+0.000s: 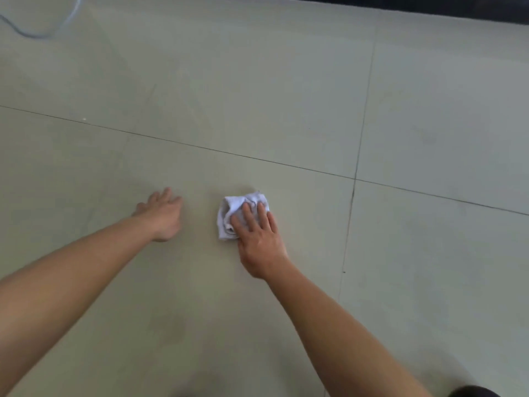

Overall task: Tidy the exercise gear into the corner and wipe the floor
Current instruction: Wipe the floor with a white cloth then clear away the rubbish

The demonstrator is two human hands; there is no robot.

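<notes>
A crumpled white cloth (pixel 233 212) lies on the pale tiled floor (pixel 286 96) near the middle of the view. My right hand (pixel 259 239) presses flat on the cloth's right part, fingers spread over it. Left of the cloth, my left hand (pixel 161 214) rests palm down on the bare tile, fingers apart, holding nothing. No exercise gear is in view.
A thin grey cable (pixel 43 30) loops on the floor at the far left. A dark strip (pixel 429 7) runs along the top right edge. Grout lines cross right of the cloth. A dark rounded shape (pixel 475 392) shows at the bottom right.
</notes>
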